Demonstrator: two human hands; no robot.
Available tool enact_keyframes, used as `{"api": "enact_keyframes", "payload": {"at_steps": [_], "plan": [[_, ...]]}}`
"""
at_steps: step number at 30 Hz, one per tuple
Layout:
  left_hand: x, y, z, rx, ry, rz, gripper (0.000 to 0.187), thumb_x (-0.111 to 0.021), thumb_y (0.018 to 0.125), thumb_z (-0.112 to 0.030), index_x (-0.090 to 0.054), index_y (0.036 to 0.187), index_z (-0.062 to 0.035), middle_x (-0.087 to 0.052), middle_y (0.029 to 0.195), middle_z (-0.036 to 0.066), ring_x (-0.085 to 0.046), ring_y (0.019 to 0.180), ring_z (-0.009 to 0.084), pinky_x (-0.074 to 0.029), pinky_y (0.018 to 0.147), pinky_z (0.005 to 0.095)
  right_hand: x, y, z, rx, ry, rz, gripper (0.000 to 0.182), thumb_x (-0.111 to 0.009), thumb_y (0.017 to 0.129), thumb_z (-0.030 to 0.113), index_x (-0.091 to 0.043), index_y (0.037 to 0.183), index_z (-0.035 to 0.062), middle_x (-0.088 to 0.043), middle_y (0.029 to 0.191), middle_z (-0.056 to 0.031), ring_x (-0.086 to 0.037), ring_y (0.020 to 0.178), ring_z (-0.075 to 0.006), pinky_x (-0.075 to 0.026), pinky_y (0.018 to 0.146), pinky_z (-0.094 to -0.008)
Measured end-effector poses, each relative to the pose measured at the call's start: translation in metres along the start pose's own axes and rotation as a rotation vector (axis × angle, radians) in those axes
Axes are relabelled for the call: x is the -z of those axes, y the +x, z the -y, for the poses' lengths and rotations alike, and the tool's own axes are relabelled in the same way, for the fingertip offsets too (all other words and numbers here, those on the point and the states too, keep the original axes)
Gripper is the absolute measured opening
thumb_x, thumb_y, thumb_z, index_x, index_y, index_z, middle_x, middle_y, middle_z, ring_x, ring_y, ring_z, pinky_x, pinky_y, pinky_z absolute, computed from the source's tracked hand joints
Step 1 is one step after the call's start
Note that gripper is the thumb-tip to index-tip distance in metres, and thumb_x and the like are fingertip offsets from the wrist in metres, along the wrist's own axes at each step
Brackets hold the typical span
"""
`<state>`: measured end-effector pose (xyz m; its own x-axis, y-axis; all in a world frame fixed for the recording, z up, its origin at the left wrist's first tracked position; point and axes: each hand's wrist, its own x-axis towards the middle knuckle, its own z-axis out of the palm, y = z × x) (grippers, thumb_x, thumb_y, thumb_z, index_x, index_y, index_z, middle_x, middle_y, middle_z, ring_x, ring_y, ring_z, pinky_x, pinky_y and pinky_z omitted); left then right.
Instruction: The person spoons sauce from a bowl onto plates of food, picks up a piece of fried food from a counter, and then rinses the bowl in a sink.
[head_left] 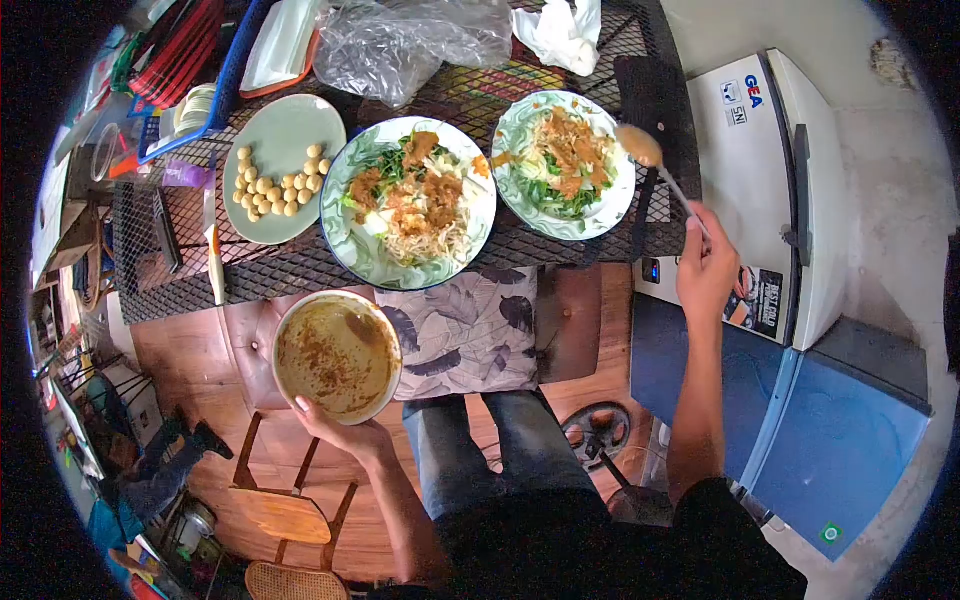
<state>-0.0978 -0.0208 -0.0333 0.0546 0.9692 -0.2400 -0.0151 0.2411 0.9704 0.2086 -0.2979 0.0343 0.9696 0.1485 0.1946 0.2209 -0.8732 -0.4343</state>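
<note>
Sauce (640, 147) sits heaped in the spoon (684, 194), just beside the right edge of the right plate (612, 200); we can't tell how high above the mesh tabletop (270, 278) it is. Our right hand (708, 262) is closed in a pinch around the far end of its handle. With our left hand (350, 432) we hold the bowl (286, 345) at the near side of the tabletop, thumb up at the rim and the other fingers hidden beneath it (so how far they curl, we can't say). Brown sauce is smeared over the inside of the bowl.

The right plate carries chopped greens and pale shreds topped with brown sauce. Left of it we have the larger middle plate (345, 232), similarly loaded, with bean sprouts towards its near side. Farther left, the plain green plate (275, 130) holds a cluster of small round balls (290, 182). A knife (215, 268) with a white and orange handle lies near that plate, on its left. At the far side are a clear plastic bag (400, 50) and crumpled white tissue (562, 38), while a fridge (745, 150) stands to our right.
</note>
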Motion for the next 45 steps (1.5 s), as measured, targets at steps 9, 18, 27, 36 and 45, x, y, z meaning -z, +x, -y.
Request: {"api": "enact_keyframes", "payload": {"at_steps": [9, 18, 27, 36, 45], "plan": [[-0.017, -0.027, -0.029, 0.036, -0.014, 0.111, 0.067, -0.05, 0.095, -0.05, -0.044, 0.14, -0.0006, -0.05, 0.134, 0.017, -0.048, 0.124, 0.0303, -0.041, 0.104, 0.0489, -0.01, 0.003, 0.018, 0.035, 0.019, 0.004, 0.023, -0.056, 0.094, 0.011, -0.07, 0.112, 0.0095, -0.072, 0.1, -0.0165, -0.068, 0.093, -0.0371, -0.052, 0.082, -0.0425], [-0.015, -0.049, -0.054, 0.14, -0.073, 0.303, 0.053, -0.045, 0.102, -0.039, -0.047, 0.141, -0.0013, -0.051, 0.135, 0.012, -0.043, 0.129, 0.0225, -0.03, 0.111, 0.0385, 0.028, -0.058, 0.048, -0.557, 1.092, 0.472, 0.021, -0.059, 0.097, 0.008, -0.064, 0.117, 0.0057, -0.04, 0.065, 0.0095, -0.031, 0.052, -0.0003, -0.024, 0.045, -0.0187], [-0.025, -0.059, -0.136, -0.075, 0.07, 0.59, 0.062, -0.043, 0.103, -0.045, -0.043, 0.143, 0.0022, -0.049, 0.141, 0.015, -0.043, 0.133, 0.0246, -0.029, 0.113, 0.0386, 0.111, -0.099, 0.161, 0.251, 0.622, 0.532, 0.017, -0.058, 0.097, 0.011, -0.069, 0.107, 0.0032, -0.071, 0.098, -0.0072, -0.064, 0.07, -0.0196, -0.05, 0.064, -0.0333], [-0.032, -0.049, -0.148, -0.183, -0.104, 0.632, 0.063, -0.033, 0.105, -0.048, -0.038, 0.146, 0.0, -0.048, 0.141, 0.014, -0.044, 0.132, 0.025, -0.033, 0.112, 0.0388, 0.142, -0.084, 0.211, 0.635, 0.252, 0.402, 0.036, -0.058, 0.085, 0.002, -0.066, 0.119, 0.0095, -0.058, 0.085, -0.0114, -0.063, 0.073, -0.0319, -0.051, 0.065, -0.0428], [-0.049, -0.035, -0.137, -0.114, -0.169, 0.604, 0.06, -0.031, 0.107, -0.047, -0.036, 0.147, -0.0032, -0.046, 0.143, 0.012, -0.043, 0.133, 0.0227, -0.031, 0.114, 0.0385, 0.162, -0.075, 0.217, 0.732, 0.142, 0.311, 0.035, -0.059, 0.086, 0.004, -0.066, 0.119, 0.0105, -0.057, 0.081, -0.0114, -0.063, 0.069, -0.0314, -0.051, 0.063, -0.0435]]}}
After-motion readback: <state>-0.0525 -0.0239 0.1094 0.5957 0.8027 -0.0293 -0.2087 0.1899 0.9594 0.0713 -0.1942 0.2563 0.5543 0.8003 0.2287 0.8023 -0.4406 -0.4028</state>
